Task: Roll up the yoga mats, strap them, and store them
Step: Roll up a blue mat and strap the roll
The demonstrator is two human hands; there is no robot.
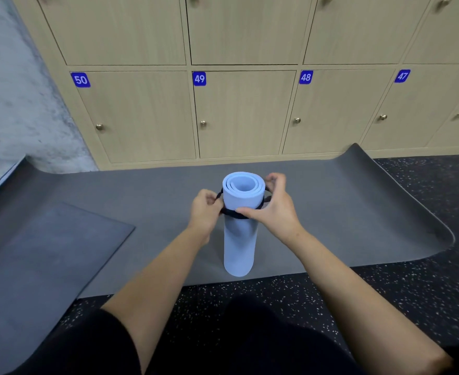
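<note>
- I see the rolled blue mat point(239, 239) standing on end on the grey mat point(331, 212), which lies spread on the floor point(385, 293). The roll is dead ahead of me, its long axis upright and its open spiral end facing up.
- A black strap point(232, 213) loops around the upper part of the roll, just below the top rim. It is slack at the sides, where it stands off the roll.
- My left hand point(205, 209) pinches the strap on the roll's left side, fingers curled on it.
- My right hand point(273, 204) grasps it on the right side, the thumb lying across the band at the front and the fingers curled round behind.
- Both hands flank the roll at the same height, neither one nearer. I judge that tightening calls for pulling outward, across the upright axis, without tipping the roll.
- The lockers point(244, 112) stand beyond the grey mat's far edge, and a darker mat point(47, 253) lies flat to my left.
</note>
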